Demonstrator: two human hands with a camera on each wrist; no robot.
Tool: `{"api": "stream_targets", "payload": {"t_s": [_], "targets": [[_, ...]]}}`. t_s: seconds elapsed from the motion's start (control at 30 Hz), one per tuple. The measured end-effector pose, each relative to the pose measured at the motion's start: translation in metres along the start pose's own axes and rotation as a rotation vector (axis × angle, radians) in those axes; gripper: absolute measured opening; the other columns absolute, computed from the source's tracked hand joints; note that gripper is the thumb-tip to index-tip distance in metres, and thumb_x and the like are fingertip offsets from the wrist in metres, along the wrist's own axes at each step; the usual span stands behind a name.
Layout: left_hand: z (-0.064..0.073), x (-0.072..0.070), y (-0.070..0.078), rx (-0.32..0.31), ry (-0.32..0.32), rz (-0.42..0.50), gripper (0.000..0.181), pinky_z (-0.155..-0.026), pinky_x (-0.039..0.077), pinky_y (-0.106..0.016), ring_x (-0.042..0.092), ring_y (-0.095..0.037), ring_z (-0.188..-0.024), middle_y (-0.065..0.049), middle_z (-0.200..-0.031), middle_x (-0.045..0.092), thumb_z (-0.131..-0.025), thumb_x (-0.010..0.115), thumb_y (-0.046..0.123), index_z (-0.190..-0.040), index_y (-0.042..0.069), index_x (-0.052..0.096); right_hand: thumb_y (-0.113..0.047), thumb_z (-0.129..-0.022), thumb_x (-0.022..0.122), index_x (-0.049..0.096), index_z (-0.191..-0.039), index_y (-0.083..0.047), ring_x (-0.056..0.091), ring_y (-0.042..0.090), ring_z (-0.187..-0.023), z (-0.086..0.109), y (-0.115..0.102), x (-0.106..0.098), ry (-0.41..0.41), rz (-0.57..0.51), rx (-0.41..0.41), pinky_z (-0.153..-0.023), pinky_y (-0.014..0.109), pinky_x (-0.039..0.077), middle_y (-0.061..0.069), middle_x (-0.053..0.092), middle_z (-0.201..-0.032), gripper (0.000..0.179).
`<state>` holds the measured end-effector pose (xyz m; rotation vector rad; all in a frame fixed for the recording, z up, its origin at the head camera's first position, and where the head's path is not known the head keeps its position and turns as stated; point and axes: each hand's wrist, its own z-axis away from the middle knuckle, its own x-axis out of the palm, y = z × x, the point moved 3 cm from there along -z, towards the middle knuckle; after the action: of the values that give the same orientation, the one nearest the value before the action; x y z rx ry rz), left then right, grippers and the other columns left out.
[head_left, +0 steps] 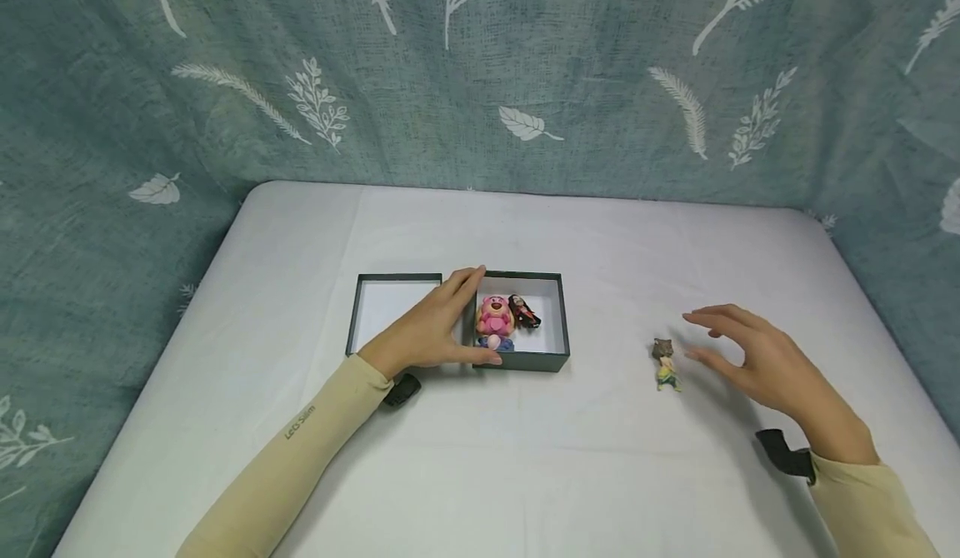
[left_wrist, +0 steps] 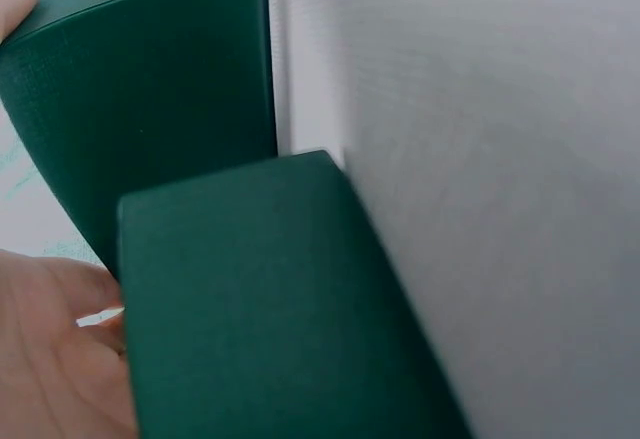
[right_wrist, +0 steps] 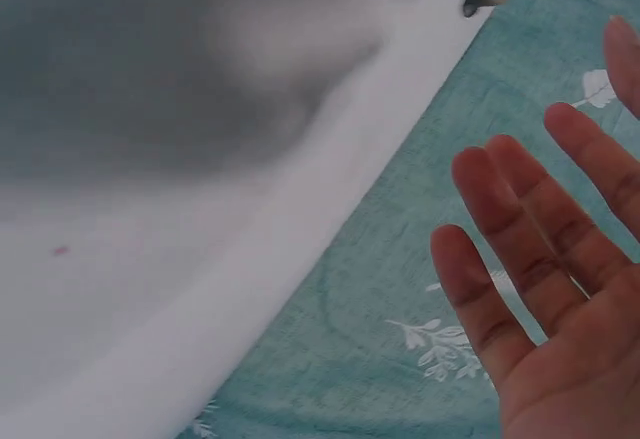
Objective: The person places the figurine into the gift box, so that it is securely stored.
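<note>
Open box: a rectangular box, dark green outside and white inside (head_left: pixel 528 361), stood near the middle of the white-covered table (head_left: pixel 600 466).
Companion tray: a shallow-looking green-edged rectangle with a white interior (head_left: pixel 384 304) lay just left of the box, partly hidden by the arm.
Left hand: the left hand (head_left: pixel 431 329) gripped the box's left end, thumb on the front wall, fingers towards the back corner.
Right hand: the right hand (head_left: pixel 761 366), fingers spread and holding nothing, hovered just beside the loose figurine, apart from it.
Loose figurine: a small figure with a brown head and yellow-green lower body (head_left: pixel 665 366) lay on the cloth, well right of the box.
Already boxed: a pink bear figurine (head_left: pixel 495 316), a black-and-red figurine (head_left: pixel 524 311) and a partly hidden blue piece (head_left: pixel 483 345).
Left to do: judging by this layout, boxing was mostly done; only the loose figurine seemed to remain outside.
</note>
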<state>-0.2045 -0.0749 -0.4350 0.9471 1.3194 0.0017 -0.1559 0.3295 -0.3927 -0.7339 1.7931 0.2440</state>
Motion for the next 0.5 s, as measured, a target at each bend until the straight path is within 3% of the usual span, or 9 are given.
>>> {"api": "stream_targets", "payload": {"t_s": [0.33,0.5], "targets": [[0.000,0.000,0.001,-0.004,-0.007,0.004,0.124,-0.117,0.032,-0.043,0.029,-0.025,-0.146,-0.002,-0.160,0.021,-0.071,0.072,0.072,-0.159,0.018,0.004,-0.010,-0.073,0.085,0.059,-0.131,-0.006,0.049,0.007,-0.080,0.021,0.009,0.020,-0.101,-0.062,0.040,-0.056,0.021,0.037,0.005,0.057,-0.118,0.063],[0.000,0.000,0.001,-0.003,-0.006,0.000,0.124,-0.117,0.031,-0.042,0.028,-0.025,-0.146,-0.002,-0.159,0.021,-0.071,0.072,0.073,-0.159,0.017,0.005,-0.008,-0.073,0.085,0.058,-0.132,-0.006,0.048,0.005,-0.078,0.023,0.008,0.026,-0.123,-0.081,0.028,-0.056,0.023,0.042,0.004,0.056,-0.113,0.065]]}}
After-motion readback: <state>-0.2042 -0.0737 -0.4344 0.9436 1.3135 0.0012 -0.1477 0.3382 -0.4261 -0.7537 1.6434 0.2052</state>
